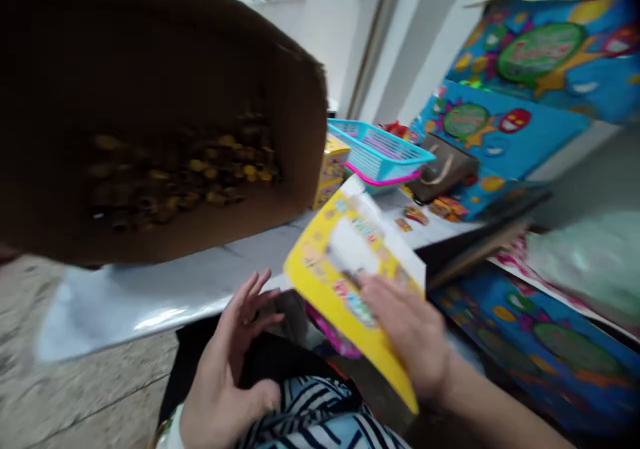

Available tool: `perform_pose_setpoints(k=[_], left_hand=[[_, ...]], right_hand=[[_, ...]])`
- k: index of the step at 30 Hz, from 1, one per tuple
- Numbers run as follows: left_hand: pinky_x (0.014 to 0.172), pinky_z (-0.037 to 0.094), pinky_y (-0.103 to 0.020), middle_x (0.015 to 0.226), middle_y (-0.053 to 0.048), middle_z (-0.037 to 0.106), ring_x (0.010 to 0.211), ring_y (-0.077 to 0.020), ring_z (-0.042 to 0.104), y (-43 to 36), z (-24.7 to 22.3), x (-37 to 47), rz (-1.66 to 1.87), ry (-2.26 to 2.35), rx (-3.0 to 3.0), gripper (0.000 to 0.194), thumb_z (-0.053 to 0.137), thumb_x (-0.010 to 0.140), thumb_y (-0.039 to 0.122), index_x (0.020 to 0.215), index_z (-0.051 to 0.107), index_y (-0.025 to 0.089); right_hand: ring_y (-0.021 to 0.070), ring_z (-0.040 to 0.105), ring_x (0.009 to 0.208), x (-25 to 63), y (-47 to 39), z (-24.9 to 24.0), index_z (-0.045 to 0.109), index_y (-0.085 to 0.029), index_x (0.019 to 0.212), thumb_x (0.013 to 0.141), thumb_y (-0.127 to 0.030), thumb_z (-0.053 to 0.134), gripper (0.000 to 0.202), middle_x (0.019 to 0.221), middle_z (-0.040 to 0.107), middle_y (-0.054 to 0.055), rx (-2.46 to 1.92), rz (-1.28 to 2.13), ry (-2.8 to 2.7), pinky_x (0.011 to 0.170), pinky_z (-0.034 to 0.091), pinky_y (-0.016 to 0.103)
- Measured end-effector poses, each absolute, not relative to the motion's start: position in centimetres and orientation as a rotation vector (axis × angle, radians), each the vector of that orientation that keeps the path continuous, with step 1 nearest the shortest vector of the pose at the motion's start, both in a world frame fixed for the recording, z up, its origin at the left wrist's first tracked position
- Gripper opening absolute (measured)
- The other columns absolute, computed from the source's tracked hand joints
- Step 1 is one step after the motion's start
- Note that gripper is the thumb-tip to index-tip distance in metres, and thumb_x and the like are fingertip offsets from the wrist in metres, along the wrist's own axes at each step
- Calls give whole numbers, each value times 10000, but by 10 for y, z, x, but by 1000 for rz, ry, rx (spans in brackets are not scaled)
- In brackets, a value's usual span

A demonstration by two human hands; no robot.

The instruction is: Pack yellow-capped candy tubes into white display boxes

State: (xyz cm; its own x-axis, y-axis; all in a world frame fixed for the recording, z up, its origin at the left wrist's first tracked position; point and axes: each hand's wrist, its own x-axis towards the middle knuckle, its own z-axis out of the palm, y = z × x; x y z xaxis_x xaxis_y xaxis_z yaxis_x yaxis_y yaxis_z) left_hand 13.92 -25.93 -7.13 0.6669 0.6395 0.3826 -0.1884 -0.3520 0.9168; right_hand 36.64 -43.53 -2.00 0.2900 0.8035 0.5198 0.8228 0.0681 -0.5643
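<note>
My right hand grips a flat yellow printed carton, with a white opening in its face and white flaps at its upper edge. The carton is tilted over my lap, and motion blurs its print. Beside its lower left edge is my left hand, fingers spread and thumb apart, holding nothing. Above that hand, a large brown cardboard box lies tipped with its mouth facing me. Many small brown and yellow pieces fill its shadowed bottom; their kind is unclear.
On the white-covered table stand a yellow box, blue and pink plastic baskets and a dark bag. Small orange packets lie near them. Blue printed cartons rise behind, and another blue carton sits low at right.
</note>
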Motion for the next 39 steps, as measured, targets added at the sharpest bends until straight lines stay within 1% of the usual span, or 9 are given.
perform_pose_setpoints(k=[2,5,11,14,20,27,30,35,39], left_hand=[[1121,497,-550,1676,-137,296,1480,-405,392,-256,-67,129,1031,376,1737,1183,744,686,756,1630,153,358],[1209,360,-580,1699,-163,215,1533,-401,281,-238,-63,97,1162,602,1787,1147,708,750,740,1639,135,298],[969,571,-380,1233,-102,718,1124,-273,683,-235,-36,33,1320,1097,1774,473,698,889,492,1269,674,212],[733,584,-298,961,-58,779,825,-212,707,-241,-44,10,1257,1365,1654,379,692,878,515,1053,752,185],[783,585,-299,1103,-76,781,934,-232,727,-256,-117,-42,1046,1687,1380,607,647,879,581,1324,659,168],[1148,412,-575,1458,-209,527,1380,-357,485,-268,-118,-38,1119,1807,2137,581,643,914,383,1438,534,157],[1182,369,-563,1464,-205,507,1439,-352,397,-253,-93,-30,1065,1405,2577,606,637,931,391,1465,477,153],[862,526,-484,949,-141,656,922,-294,602,-228,-67,-25,734,1047,2721,723,585,823,766,1094,686,104],[786,511,-424,834,-81,654,792,-241,588,-222,-56,-16,496,952,2807,410,661,872,567,806,657,163]], right_hand=[[276,671,1235,326,-391,-14,653,-223,1370,979,-285,563,406,1323,707,96,-1393,129,-1636,1072,560,444],[236,756,1058,287,-349,18,695,-228,1300,1040,-265,461,351,1193,769,83,-1156,620,-1406,935,637,379],[212,744,614,282,-300,59,802,-164,946,994,-569,500,508,785,791,115,-1059,1179,-1046,541,625,301],[179,716,604,287,-270,25,782,-152,965,950,-597,579,489,782,784,104,-1219,1220,-1111,535,584,260],[225,732,1049,286,-256,-76,646,-206,1303,857,-519,724,550,1253,736,108,-1309,1709,-1346,877,602,357],[218,732,839,266,-264,-85,688,-180,1192,898,-497,629,436,1030,779,86,-1539,1534,-1515,721,598,338],[203,716,780,256,-256,-63,730,-178,1086,868,-499,654,395,936,780,71,-1524,1509,-1532,686,586,314],[166,657,600,241,-252,-46,715,-211,1064,835,-457,668,340,854,774,46,-1577,1357,-1580,501,516,269],[187,709,715,240,-249,-50,709,-230,1013,878,-392,594,240,882,787,34,-1663,962,-1753,657,550,300]])
